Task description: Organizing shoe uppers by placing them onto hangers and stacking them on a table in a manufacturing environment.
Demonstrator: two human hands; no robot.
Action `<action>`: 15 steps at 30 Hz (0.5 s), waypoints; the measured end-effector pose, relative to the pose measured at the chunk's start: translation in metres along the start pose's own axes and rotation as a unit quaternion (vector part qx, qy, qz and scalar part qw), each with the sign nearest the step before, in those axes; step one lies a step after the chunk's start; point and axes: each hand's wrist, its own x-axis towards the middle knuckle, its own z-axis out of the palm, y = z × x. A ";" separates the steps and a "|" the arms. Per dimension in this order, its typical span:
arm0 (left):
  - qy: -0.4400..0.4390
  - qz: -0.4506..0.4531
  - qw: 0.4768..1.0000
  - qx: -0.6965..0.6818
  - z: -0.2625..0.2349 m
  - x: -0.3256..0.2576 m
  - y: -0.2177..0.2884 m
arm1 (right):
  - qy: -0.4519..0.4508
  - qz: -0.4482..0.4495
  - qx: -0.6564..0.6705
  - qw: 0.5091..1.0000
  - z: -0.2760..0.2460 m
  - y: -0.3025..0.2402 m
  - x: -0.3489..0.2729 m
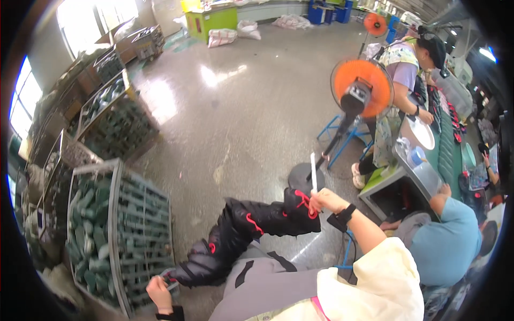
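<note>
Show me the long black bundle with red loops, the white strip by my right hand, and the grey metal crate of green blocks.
Black bundle point(231, 227), head view: its dark middle section.
White strip point(314, 172), head view: its middle.
Grey crate point(113, 224), head view: upright corner post.

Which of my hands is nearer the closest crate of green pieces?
Left. Your left hand is just right of the crate, toward its near end; your right hand is much farther right, at the black bundle's upper end.
</note>
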 end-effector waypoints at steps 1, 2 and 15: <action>-0.002 0.048 0.996 0.069 0.025 0.013 -0.026 | -0.002 -0.002 -0.013 1.000 -0.008 0.002 0.027; 0.007 0.096 0.986 0.138 0.047 0.036 -0.049 | -0.008 0.032 -0.028 0.999 -0.007 -0.011 0.057; -0.377 0.173 0.869 0.271 0.243 0.469 0.086 | 0.029 -0.025 -0.062 0.997 -0.097 -0.114 0.347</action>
